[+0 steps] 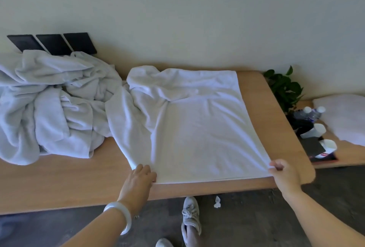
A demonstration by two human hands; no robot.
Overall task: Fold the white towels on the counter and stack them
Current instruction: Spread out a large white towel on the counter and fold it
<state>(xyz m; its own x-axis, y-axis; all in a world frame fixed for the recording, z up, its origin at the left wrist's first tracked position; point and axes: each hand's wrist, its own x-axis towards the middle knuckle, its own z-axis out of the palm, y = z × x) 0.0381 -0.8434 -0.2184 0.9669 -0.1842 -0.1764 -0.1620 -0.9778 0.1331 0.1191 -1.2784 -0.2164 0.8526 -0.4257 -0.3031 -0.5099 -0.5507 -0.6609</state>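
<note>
A white towel (pixel 197 128) lies spread across the wooden counter (pixel 69 177), smooth at the near end and rumpled at its far left. My left hand (pixel 141 175) grips the near left corner, fingers tucked under the hem. My right hand (pixel 284 171) pinches the near right corner at the counter's edge. A heap of crumpled white towels (pixel 51 104) sits to the left, touching the spread towel.
Three black wall plates (pixel 53 43) sit behind the heap. A green plant (pixel 284 88), water bottles (pixel 314 113), white cups (pixel 327 146) and a white pillow (pixel 345 118) crowd a lower table at right. My shoes (pixel 190 215) and a paper scrap (pixel 217 202) are on the floor.
</note>
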